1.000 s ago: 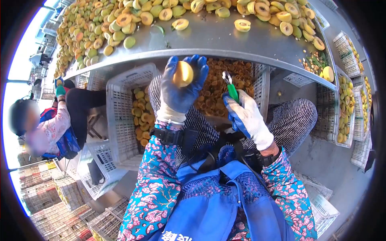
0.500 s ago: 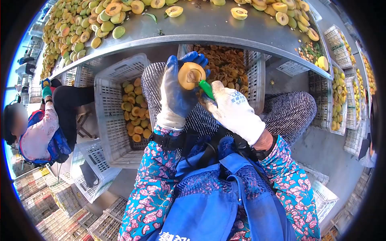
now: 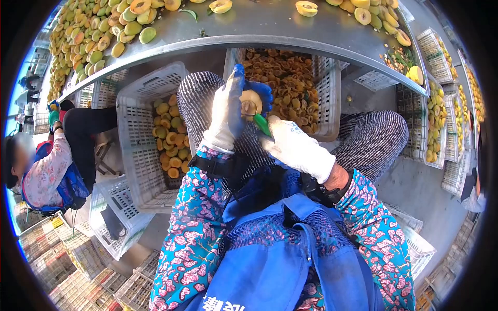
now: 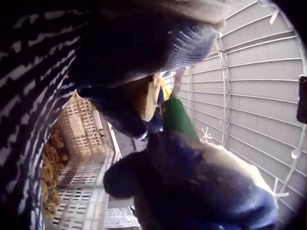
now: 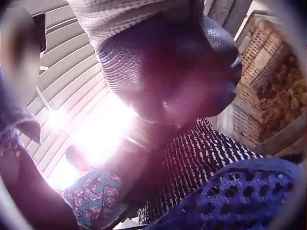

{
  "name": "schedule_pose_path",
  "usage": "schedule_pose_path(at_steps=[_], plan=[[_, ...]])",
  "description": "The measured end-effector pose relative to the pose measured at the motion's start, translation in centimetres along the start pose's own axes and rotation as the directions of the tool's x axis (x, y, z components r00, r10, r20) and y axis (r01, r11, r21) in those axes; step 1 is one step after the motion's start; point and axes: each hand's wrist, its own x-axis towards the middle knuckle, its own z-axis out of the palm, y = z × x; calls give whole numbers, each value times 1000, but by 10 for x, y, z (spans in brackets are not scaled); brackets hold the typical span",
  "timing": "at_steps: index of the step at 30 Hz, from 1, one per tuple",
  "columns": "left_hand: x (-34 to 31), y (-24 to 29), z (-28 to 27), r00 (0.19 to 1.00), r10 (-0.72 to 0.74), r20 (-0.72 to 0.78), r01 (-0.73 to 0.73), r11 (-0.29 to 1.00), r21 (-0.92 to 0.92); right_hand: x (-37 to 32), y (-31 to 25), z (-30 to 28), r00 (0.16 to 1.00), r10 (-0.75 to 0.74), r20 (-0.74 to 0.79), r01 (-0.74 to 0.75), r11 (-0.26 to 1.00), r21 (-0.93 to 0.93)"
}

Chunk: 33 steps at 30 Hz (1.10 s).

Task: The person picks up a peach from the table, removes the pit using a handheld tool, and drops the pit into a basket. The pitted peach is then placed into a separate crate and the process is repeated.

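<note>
In the head view my gloved left hand [image 3: 225,114] holds a yellow peach half [image 3: 251,101], its cut face turned up toward the camera. My right hand [image 3: 301,147], in a white glove with a blue palm, grips the green handle of a pitting spoon [image 3: 262,125]. The spoon's metal end is at the fruit's lower edge, mostly hidden there. In the left wrist view the green handle [image 4: 178,117] rises from the right hand toward the fruit [image 4: 146,98]. The right wrist view shows the right glove's curled blue fingers [image 5: 168,76], with the spoon hidden.
A metal table [image 3: 249,26] with heaps of halved peaches [image 3: 98,31] stands in front. Below, one crate [image 3: 327,103] holds scooped halves; the left crate [image 3: 140,140] has more fruit. Another person [image 3: 46,166] sits at left. Stacked crates [image 3: 438,119] stand at right.
My right hand has brought the spoon from the right to the peach half in my left hand. Since half a second ago, the left hand has turned and the fruit has tilted.
</note>
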Motion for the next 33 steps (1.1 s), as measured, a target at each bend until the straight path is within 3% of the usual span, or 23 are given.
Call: schedule_pose_path(at_steps=[1, 2, 3, 6, 11, 14, 15, 18, 21, 24, 28, 29, 33], plan=[[2, 0, 0, 993, -113, 14, 113, 993, -23, -1, -1, -7, 985, 112, 133, -147, 946, 290], [0, -1, 1, 987, -154, 44, 156, 987, -31, -3, -4, -16, 941, 176, 289, -311, 788, 532], [-9, 15, 14, 978, -194, 75, 197, 980, -39, -4, -9, -24, 874, 182, 450, -470, 546, 693], [-15, 22, 25, 964, -250, 89, 256, 964, -70, -7, -20, -23, 830, 228, 510, -549, 168, 819], [-11, 17, 25, 983, -113, 142, 152, 942, -299, -5, -11, -17, 846, 185, 500, -509, 2, 861], [-10, 15, 27, 992, -105, 63, 115, 978, -176, -4, -18, -19, 829, 212, 518, -536, 33, 844], [-9, 15, 26, 995, -84, 58, 88, 994, -70, -6, -21, -15, 845, 242, 477, -516, 136, 846], [-11, 27, 31, 957, -258, 132, 219, 943, 252, -8, -16, -16, 817, 201, 540, -576, 250, 778], [-13, 34, 41, 955, -266, 134, 212, 923, 322, -16, -8, -16, 819, 1, 573, -561, -206, 802], [-13, 32, 41, 958, -268, 103, 219, 914, 341, -15, 7, -3, 801, -182, 571, -579, -478, 660], [-7, 28, 41, 964, -262, 51, 227, 905, 360, -12, -6, -8, 807, 125, 578, -562, -140, 815], [-5, 23, 39, 962, -269, 47, 238, 909, 342, -11, -2, -6, 840, 123, 529, -537, 49, 842], [-2, 18, 34, 942, -329, 64, 306, 923, 234, -10, 2, -13, 808, 104, 580, -586, 29, 810]])
